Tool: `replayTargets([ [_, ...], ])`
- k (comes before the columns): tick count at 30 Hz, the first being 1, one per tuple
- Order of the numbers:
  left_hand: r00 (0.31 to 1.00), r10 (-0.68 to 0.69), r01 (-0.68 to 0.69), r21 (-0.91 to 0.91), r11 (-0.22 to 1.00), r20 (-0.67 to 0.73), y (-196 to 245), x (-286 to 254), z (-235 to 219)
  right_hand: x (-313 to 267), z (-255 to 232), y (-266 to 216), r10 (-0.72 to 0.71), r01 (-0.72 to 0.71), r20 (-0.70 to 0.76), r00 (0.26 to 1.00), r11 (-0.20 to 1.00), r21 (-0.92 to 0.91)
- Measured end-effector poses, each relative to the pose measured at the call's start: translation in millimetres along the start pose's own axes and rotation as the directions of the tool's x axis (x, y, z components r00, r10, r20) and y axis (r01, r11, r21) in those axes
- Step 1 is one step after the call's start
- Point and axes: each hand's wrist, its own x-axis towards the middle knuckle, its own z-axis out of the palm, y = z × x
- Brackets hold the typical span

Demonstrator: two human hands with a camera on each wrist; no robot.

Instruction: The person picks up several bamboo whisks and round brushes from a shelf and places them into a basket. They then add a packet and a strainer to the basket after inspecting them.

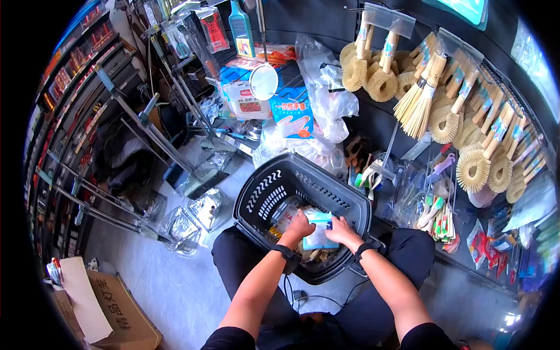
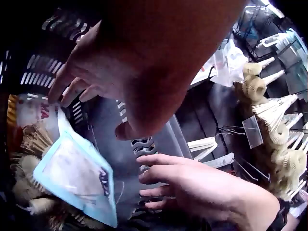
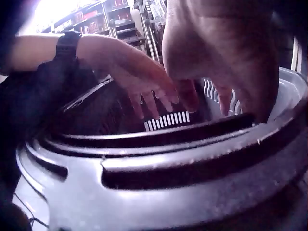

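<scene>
A dark plastic basket [image 1: 360,213] stands between the person's knees. Inside it lies a flat packet [image 2: 77,168] with a light-blue border and a pale window, tilted on top of bristle brushes [image 2: 42,204]. My left hand [image 1: 300,226] hangs over the packet's upper end, fingers loosely bent and thumb apart. On the packet's other side is my right hand [image 1: 343,230], its fingers extended and spread in the left wrist view. Both hands hang inside the basket's rim [image 3: 159,163] in the right wrist view. A clear wrapped item [image 2: 36,113] with red letters sits beside the brushes.
Round-headed brushes [image 1: 382,84] hang along the rack at the right. Behind the basket are plastic bags [image 1: 326,99] and a blue glove packet [image 1: 293,114]. Metal frames [image 1: 146,125] stand at the left. An open cardboard box [image 1: 111,303] is on the floor, lower left.
</scene>
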Motion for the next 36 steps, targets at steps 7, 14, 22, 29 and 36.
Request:
replayTargets([
  [7, 0.968, 0.235, -0.243, -0.103, 0.964, -0.09, 28.7, -7.1, -10.5, -3.6, -1.9, -4.9, -0.243, 0.245, -0.141, 0.96, 0.97, -0.003],
  [14, 0.886, 0.389, -0.461, -0.38, 0.802, -0.253, 68.1, -27.4, -85.8, -43.3, -83.8, -53.7, -0.369, 0.423, -0.334, 0.867, 0.9, 0.104],
  [22, 0.885, 0.389, -0.449, -0.682, 0.577, -0.254, 86.0, 2.9, -255.0, -26.4, -236.3, -197.3, -0.589, 0.699, -0.519, 0.62, 0.715, 0.024],
  [29, 0.857, 0.16, -0.513, -0.844, 0.159, -0.49, 81.3, 52.6, -326.9, 104.0, -280.3, -302.0, -0.505, 0.578, -0.722, 0.473, 0.796, -0.178],
  [36, 0.826, 0.254, -0.449, -0.859, -0.244, -0.504, 80.8, 75.6, -346.7, 180.6, -280.1, -326.2, -0.411, 0.605, -0.596, 0.69, 0.78, 0.162],
])
